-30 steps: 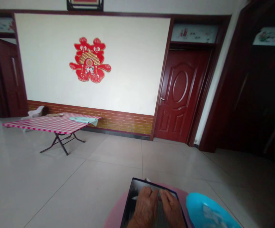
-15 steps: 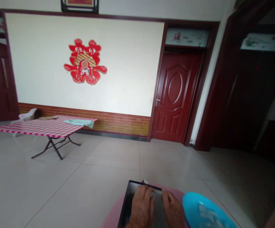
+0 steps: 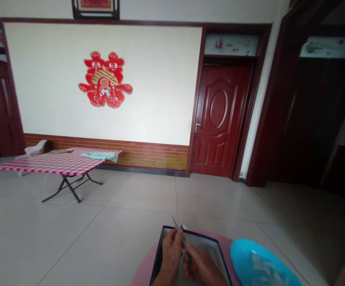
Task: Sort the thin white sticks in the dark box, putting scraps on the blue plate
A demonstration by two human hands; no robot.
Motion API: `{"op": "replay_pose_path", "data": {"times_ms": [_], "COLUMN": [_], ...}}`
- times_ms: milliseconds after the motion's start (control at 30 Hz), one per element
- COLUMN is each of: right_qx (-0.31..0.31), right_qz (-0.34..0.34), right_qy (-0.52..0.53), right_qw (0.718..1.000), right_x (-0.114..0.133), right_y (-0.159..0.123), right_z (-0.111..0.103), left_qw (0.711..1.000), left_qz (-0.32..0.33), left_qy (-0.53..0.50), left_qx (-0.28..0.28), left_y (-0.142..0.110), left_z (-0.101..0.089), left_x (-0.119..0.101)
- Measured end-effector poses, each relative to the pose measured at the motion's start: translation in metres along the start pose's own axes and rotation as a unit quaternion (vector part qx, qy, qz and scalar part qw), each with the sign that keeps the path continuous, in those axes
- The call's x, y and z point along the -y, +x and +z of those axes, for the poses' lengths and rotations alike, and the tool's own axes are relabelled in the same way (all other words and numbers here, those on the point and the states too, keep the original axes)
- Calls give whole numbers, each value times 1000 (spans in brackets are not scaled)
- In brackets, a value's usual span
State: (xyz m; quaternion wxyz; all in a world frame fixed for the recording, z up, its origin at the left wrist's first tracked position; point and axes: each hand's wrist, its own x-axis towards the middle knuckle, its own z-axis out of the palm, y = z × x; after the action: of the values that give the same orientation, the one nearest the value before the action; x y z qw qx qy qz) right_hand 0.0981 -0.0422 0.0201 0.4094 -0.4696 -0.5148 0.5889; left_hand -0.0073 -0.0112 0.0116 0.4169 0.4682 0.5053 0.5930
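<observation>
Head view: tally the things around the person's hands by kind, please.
Bright blue plastic basin: 1
Round pink surface: 1
Dark-rimmed rectangular tray: 1
Thin grey pointed strip: 1
Bare hands, left hand and right hand: 2
Total: 6

cream wall | red door | checked folding table | tile floor | perhaps dark doorway
</observation>
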Motion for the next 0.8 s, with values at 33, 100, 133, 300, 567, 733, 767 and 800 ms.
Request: {"op": "replay_pose_path", "data": {"times_ms": [33, 100, 133, 300, 567, 733, 767, 800], "right_qx": [27, 70, 89, 143, 6, -183, -204, -216], "right_qz": [11, 22, 29, 92, 35, -71, -96, -120], "right_qy": [17, 40, 51, 56, -46, -192, -239, -280], "right_qw": [999, 997, 994, 984, 998, 962, 945, 928], "right_x": [-1, -3, -4, -9, 7, 3, 0, -2], "right_y": [0, -1, -2, -3, -12, 0, 2, 4], "right_z": [4, 8, 9, 1, -17, -19, -19, -19], "left_qw": [999, 990, 981, 943, 938, 934, 932, 930], "left_qz": [-27, -96, -128, -196, -207, -227, -233, -237], "left_qy": [-20, -66, -91, -222, -246, -227, -224, -220], "left_qx": [21, 84, 114, 151, 132, 159, 166, 174], "left_y": [0, -1, -2, -5, -2, 0, 0, -1], "left_z": [0, -1, -2, -3, -8, -13, -14, -14], "left_x": [0, 0, 0, -7, -14, -13, -13, -14]}}
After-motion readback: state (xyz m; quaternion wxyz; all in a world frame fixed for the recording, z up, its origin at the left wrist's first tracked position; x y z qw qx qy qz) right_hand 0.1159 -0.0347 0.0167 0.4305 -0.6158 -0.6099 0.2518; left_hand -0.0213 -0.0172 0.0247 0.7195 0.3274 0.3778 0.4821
